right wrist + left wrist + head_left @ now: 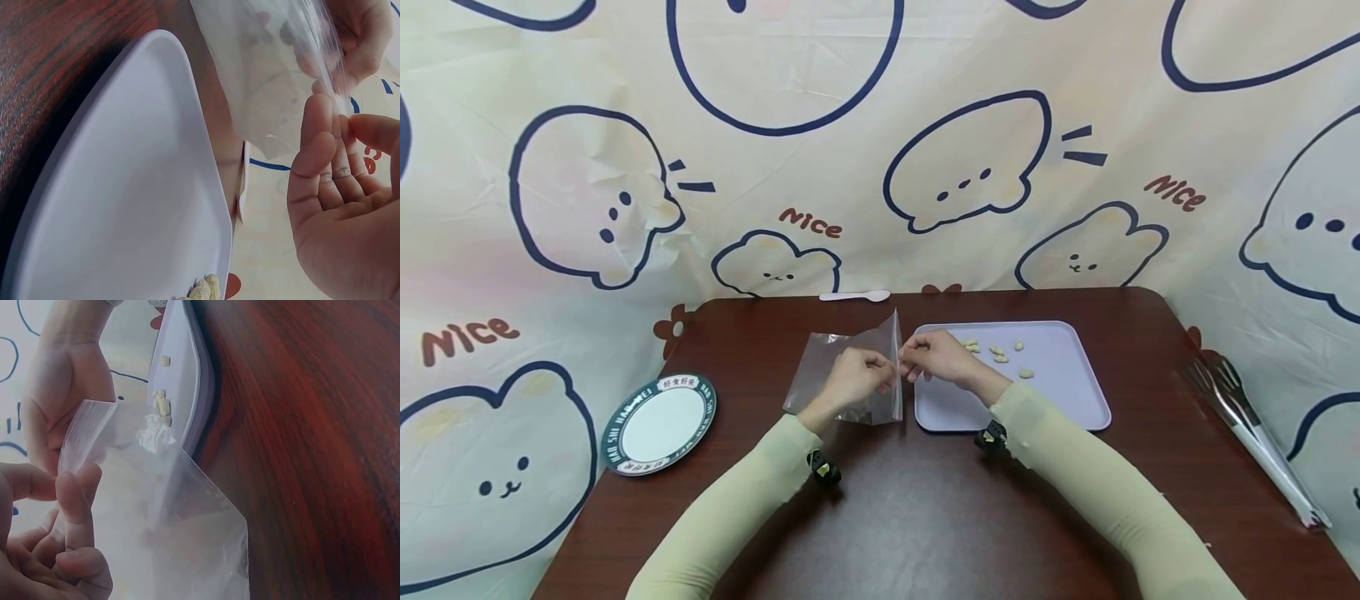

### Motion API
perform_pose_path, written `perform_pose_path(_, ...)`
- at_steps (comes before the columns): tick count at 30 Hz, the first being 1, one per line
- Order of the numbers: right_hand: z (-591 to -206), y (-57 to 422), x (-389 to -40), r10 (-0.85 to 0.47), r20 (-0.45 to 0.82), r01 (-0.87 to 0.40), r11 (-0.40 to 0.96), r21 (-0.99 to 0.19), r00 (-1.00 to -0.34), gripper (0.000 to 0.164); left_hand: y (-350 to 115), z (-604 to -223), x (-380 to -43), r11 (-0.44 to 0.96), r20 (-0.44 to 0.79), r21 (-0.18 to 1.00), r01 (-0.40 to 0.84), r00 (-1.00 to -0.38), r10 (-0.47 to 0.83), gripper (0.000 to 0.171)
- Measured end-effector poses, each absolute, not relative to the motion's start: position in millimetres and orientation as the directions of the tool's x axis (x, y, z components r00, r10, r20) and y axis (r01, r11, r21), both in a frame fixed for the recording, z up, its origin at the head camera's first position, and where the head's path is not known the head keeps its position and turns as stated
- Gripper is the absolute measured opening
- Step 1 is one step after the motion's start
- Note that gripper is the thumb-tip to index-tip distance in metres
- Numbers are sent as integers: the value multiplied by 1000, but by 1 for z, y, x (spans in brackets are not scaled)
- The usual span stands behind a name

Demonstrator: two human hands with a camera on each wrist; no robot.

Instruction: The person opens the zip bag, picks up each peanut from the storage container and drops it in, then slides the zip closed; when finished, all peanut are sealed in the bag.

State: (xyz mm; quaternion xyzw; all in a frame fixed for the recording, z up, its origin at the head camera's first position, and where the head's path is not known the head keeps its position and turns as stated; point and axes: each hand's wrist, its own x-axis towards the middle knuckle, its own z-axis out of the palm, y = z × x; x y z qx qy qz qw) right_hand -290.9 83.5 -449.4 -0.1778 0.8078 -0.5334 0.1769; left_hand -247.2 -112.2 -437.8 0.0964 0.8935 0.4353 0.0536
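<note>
A clear plastic bag [815, 367] stands between the two hands, its mouth edge facing right. From its left side, my left hand [859, 379] pinches the bag near that edge. Opposite it, my right hand [942, 356] pinches the same edge between thumb and fingertips, as the right wrist view shows. The bag's film looks smooth and see-through in the left wrist view, with a crinkled shiny patch. Beneath the right forearm lies a pale lilac tray [1060, 412], bearing several peanuts [1001, 359] in their shells.
To the left is a white plate [662, 423] with a green lettered rim. A white plastic spoon [856, 296] lies along the table's back edge. Metal tongs [1262, 450] with fork-like ends rest at the far right. A printed cloth [850, 183] hangs behind the table.
</note>
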Motion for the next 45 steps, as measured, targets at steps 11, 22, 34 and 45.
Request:
perform_pose_path(11,-448,83,-289,-464,-106,-72,351,-934,-879,21,-110,-435,-248,635,37,749,187,-969,243,16)
perform_pose_path(22,-451,83,-291,-441,-91,-104,399,-911,-893,20,-107,-436,-247,639,79,734,231,-963,258,12)
perform_pose_path(34,-448,79,-291,-438,-72,-128,410,-903,-896,17,-109,-436,-249,636,52,751,178,-976,212,19)
perform_pose_path(45,-448,78,-292,-477,-67,-149,399,-905,-876,19,-110,-436,-249,626,35,766,145,-982,185,12)
